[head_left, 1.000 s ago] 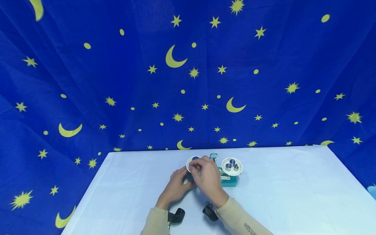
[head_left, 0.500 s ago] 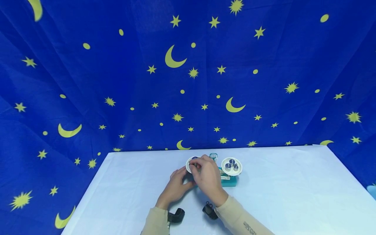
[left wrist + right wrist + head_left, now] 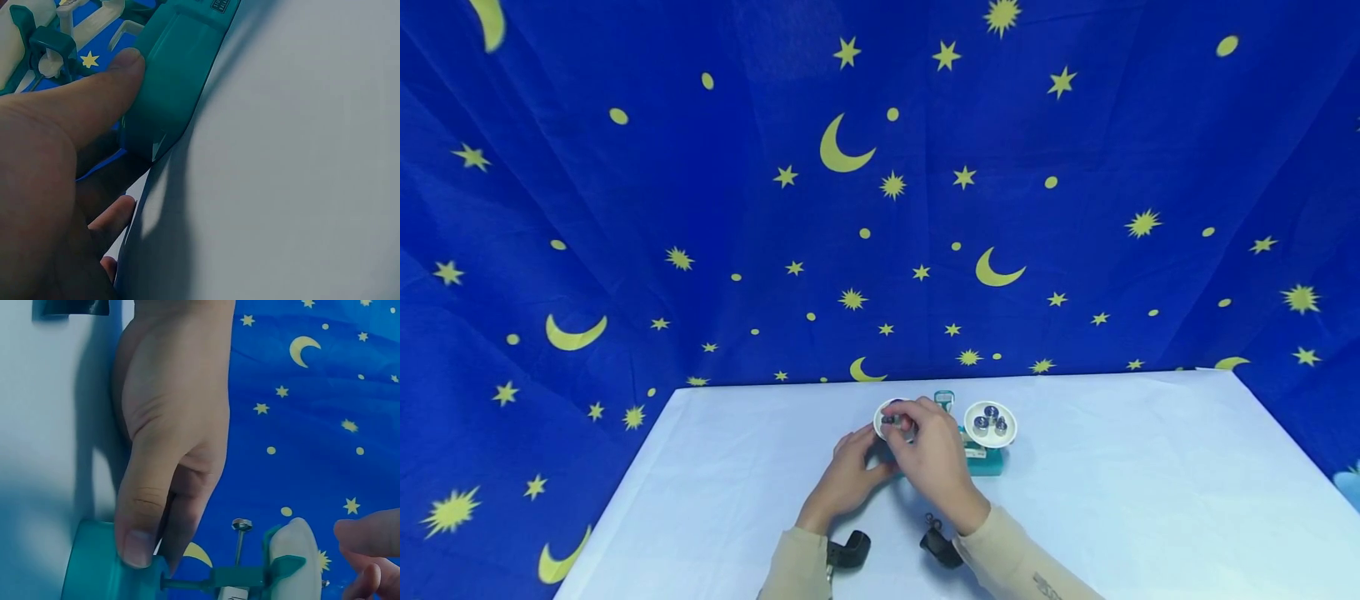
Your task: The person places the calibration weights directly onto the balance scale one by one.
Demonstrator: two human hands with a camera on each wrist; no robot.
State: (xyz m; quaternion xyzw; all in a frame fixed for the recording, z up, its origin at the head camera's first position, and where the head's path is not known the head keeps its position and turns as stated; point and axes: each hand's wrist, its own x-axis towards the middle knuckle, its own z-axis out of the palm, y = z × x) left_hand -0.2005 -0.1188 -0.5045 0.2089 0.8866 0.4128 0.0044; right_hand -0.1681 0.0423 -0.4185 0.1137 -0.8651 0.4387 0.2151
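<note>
A teal balance scale [image 3: 987,462] with two white pans stands on the table. My left hand [image 3: 848,479] grips the left end of its base; in the left wrist view the thumb presses on the teal base [image 3: 172,69] and the other fingers go behind it. Over the left pan [image 3: 877,431], my right hand [image 3: 934,446] pinches a small metal weight [image 3: 888,420] between thumb and index finger. Another weight in that pan is mostly hidden behind the fingers. Several metal weights [image 3: 991,413] stand in the right pan [image 3: 991,442]. The right wrist view shows the right fingertips [image 3: 369,532] beside the white pan.
The scale stands near the far edge of the white table [image 3: 1120,483]. A blue cloth [image 3: 880,208] with yellow stars and moons hangs behind. A black wrist device [image 3: 850,550] is by the left wrist, another [image 3: 940,547] by the right.
My right fingers have shifted slightly over the left pan, and the small weight now shows more clearly between the fingertips. The right wrist has turned a little; the left hand keeps its place.
</note>
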